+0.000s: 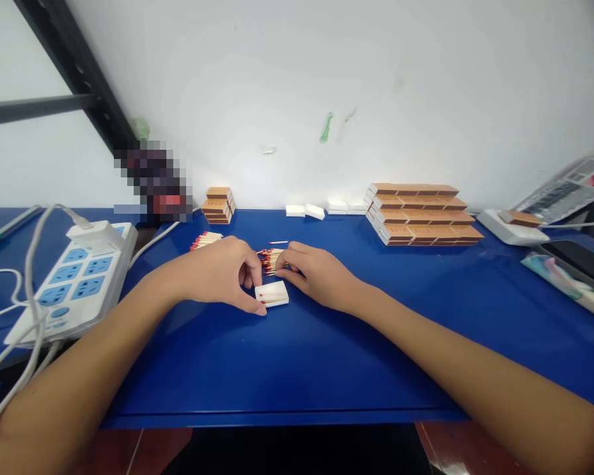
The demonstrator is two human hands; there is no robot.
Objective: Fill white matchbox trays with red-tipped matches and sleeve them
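A small white matchbox tray (pixel 280 292) lies on the blue table with a few red-tipped matches in it. My left hand (pixel 222 272) grips its left end, thumb at the front corner and fingers behind. Just beyond the tray is a pile of red-headed matches (pixel 268 262). My right hand (pixel 314 274) reaches into the right side of this pile, thumb and fingertips pinched together on matches; how many is hidden. Another bunch of matches (pixel 206 240) lies behind my left hand, partly covered by it. One loose match (pixel 278 243) rests behind the pile.
Brown matchboxes stand in a large stepped stack (pixel 420 216) at back right and a small stack (pixel 218 205) at back left. Several white trays (pixel 315 211) lie along the wall. A power strip (pixel 86 277) with cables sits left; a white device (pixel 509 227) and plastic packet (pixel 564 284) sit right.
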